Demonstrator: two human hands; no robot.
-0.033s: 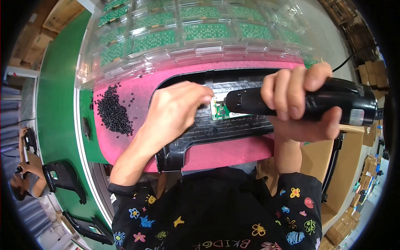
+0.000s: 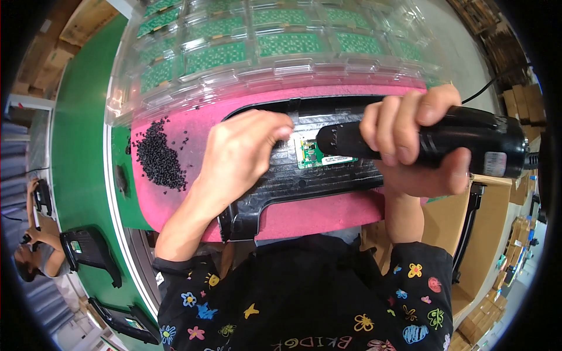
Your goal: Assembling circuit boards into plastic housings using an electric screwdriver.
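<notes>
A black plastic housing (image 2: 281, 190) lies on a pink mat (image 2: 328, 213) in front of me. A small green circuit board (image 2: 310, 157) sits inside it. My right hand (image 2: 410, 131) is wrapped round a black electric screwdriver (image 2: 489, 137), held nearly level, its nose over the board's right part; the tip is hidden. My left hand (image 2: 237, 152) hovers over the housing's left part, fingers curled, thumb and forefinger together just left of the board. Whatever is between those fingertips is hidden or too small to make out.
A pile of small black screws (image 2: 159, 157) lies on the mat's left. Clear plastic trays (image 2: 205, 79) of green boards stand behind. Further housings (image 2: 91, 248) lie on the green bench at left, where another person (image 2: 44, 251) works. An open cardboard box (image 2: 442, 234) is at right.
My left hand has drawn slightly left, away from the board. My right hand and the screwdriver have shifted a little left, and more of the board's label shows.
</notes>
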